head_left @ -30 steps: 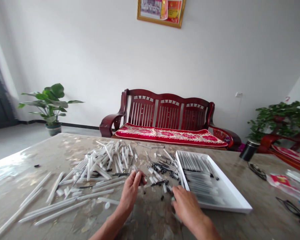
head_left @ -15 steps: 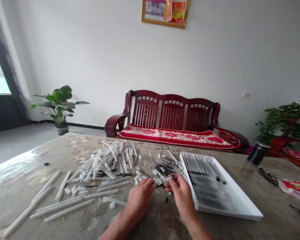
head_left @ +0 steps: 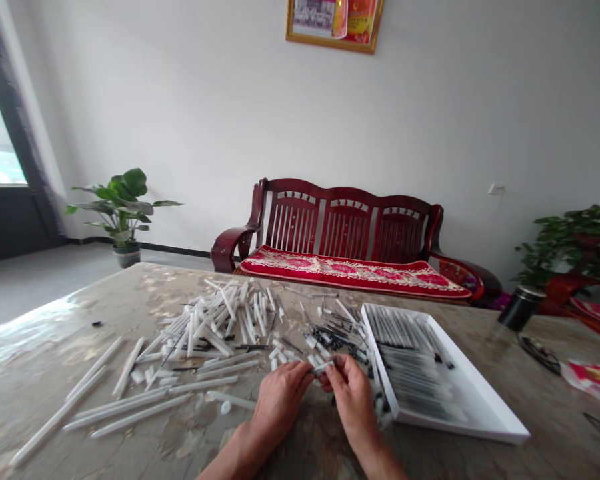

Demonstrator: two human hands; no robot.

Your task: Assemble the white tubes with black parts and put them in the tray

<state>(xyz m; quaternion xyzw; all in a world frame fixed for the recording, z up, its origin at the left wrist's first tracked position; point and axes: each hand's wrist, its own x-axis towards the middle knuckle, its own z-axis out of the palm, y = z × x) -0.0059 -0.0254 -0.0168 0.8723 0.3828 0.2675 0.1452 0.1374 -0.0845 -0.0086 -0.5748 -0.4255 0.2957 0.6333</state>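
Note:
Both hands meet in front of the pile and pinch one slim pale pen-like piece (head_left: 322, 368) with a dark part. My left hand (head_left: 283, 393) is closed on its left end, and my right hand (head_left: 349, 390) grips the right end with thumb and fingers. Most of the piece is covered by fingertips. Just beyond the hands lie small white caps (head_left: 279, 352) and small black parts (head_left: 337, 337). A heap of white plastic tubes (head_left: 215, 320) spreads to the left. Close on the right stands a white tray (head_left: 485, 393) bearing rows of pen-like tubes (head_left: 420, 373) with dark ends.
Longer white tubes (head_left: 60, 417) lie loose at the table's left. A black cylinder (head_left: 521, 308), a dark cable (head_left: 539, 357) and a red-and-white packet (head_left: 593, 379) are on the right. A red wooden bench (head_left: 347, 223) stands behind the table.
My right hand has shifted slightly left, closer to my left hand. The pale piece now sits between both hands' fingertips. The view has turned a little.

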